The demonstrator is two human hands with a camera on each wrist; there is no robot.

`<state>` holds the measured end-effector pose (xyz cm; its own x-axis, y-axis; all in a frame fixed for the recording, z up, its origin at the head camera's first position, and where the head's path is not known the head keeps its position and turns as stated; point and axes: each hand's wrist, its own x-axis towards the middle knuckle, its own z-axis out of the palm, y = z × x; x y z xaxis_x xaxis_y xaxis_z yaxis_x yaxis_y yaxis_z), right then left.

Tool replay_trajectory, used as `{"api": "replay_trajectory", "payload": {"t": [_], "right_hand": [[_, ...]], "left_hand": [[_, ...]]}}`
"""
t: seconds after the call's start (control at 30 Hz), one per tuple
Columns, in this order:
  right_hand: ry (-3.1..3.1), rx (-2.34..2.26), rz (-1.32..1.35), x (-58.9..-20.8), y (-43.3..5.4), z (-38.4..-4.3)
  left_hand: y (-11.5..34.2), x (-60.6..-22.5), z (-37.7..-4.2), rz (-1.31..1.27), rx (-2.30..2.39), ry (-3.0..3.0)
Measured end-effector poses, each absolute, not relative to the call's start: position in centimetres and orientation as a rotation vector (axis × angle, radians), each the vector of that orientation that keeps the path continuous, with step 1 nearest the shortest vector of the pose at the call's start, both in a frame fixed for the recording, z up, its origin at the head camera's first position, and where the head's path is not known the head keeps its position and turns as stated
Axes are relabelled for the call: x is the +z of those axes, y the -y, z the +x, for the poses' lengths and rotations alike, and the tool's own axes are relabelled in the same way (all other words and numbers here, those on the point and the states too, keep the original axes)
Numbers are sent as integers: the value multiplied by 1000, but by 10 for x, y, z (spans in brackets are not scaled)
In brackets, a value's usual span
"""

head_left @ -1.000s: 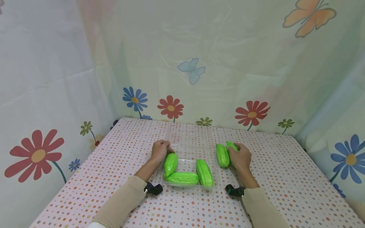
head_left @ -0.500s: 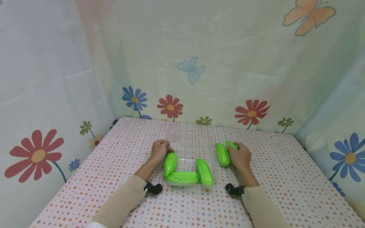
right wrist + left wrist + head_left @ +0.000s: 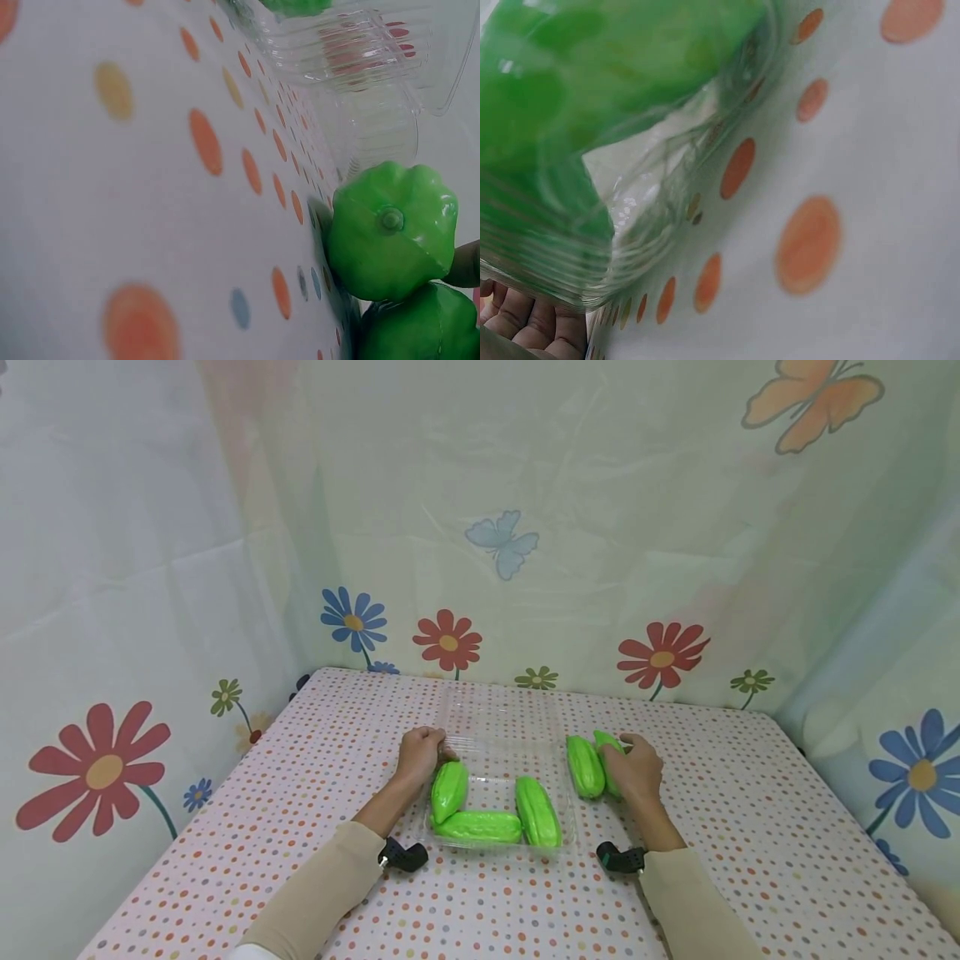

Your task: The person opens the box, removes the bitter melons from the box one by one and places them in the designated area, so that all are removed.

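With my left hand (image 3: pixel 422 756) I hold the back left corner of a clear plastic clamshell box (image 3: pixel 491 789), its lid lying open behind it. Inside the box are three bright green ridged gourds: a left gourd (image 3: pixel 450 792), a front gourd (image 3: pixel 480 828) lying crosswise and a right gourd (image 3: pixel 537 812). My right hand (image 3: pixel 636 768) is over the outermost gourd (image 3: pixel 607 743) on the table, fingers curved round its far side. Beside that one lies another gourd (image 3: pixel 586 767), and in the right wrist view a fingertip (image 3: pixel 466 266) shows right at its side.
The table (image 3: pixel 712 827) wears a polka-dotted cover. The box's transparent lid (image 3: pixel 498 710) lies flat toward the back edge. Flowered curtains (image 3: pixel 555 568) hang close behind the table and along both sides.
My right hand has shifted slightly to the right and its fingers have loosened a little, so more of the outermost gourd shows. My left hand and the box have stayed put.
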<state>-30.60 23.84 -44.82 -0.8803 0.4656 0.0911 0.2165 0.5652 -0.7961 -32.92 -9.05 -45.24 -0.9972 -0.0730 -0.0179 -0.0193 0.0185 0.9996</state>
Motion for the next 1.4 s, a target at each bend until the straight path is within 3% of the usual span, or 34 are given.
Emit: {"api": "replay_trajectory", "payload": {"t": [1.0, 1.4], "right_hand": [[2423, 1224, -550, -431, -236, -302], [2430, 1173, -431, -420, -224, -300]], "left_hand": [[91, -456, -329, 48, -2286, 2135], [92, -457, -329, 46, -2233, 2168]]}}
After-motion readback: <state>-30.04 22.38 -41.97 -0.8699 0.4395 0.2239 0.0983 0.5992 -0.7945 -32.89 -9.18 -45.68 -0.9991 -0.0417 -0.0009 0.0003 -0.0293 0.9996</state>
